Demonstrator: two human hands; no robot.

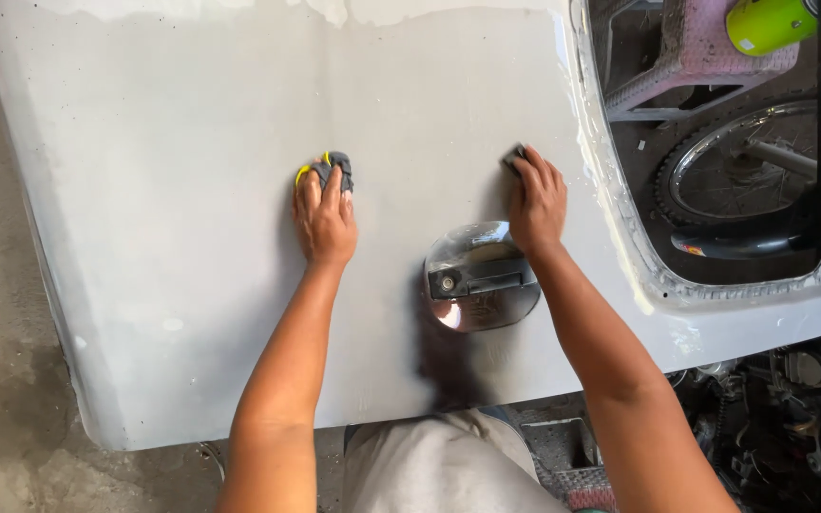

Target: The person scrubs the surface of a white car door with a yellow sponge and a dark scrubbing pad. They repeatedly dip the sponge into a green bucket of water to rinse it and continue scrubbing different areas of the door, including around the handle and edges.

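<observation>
Your left hand [325,220] lies palm-down with its fingers pressed over a small dark grey sanding pad with a yellow edge [333,169], pinning it flat against the panel. The pad peeks out beyond your fingertips, its long axis running roughly away from you up the panel. Your right hand [536,204] does the same with a smaller dark grey pad [513,157], which shows only as a corner past the fingers, so its long axis cannot be told. Both pads sit on the large, dull pale grey primed car door panel [192,190], the left one near its middle, the right one toward the window opening [715,142]. Between your forearms, just below the right hand, sits a shiny chrome door handle in its oval recess [480,275]. Through the window opening you see a spoked wheel [743,171] and a pink plastic stool [696,47].
</observation>
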